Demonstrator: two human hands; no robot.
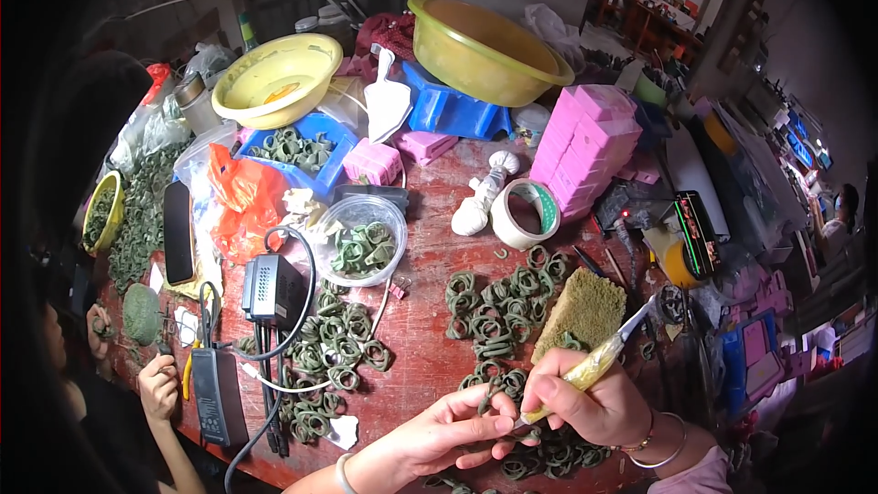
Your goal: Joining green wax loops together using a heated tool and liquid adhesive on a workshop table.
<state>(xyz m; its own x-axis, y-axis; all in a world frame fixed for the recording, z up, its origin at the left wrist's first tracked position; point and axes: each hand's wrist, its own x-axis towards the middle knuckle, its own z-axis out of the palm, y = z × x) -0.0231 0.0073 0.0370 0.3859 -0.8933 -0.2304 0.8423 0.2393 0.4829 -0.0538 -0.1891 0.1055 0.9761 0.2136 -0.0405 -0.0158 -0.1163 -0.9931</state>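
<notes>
Close to the table's front edge, my left hand pinches a small dark green ring between thumb and fingers. My right hand grips a pen-like tool with a thick yellowish wrapped handle. Its lower end points at the ring, nearly touching my left fingertips; the exact contact is too small to tell. The narrower pale end slants up to the right. Behind my right hand a porous olive-green block stands on the table. Many similar green rings lie around and under my hands.
Another ring pile lies left, beside a clear tub, a black power adapter and cables. A tape roll and pink blocks stand farther back. At the left, another person's hand rests near the table edge.
</notes>
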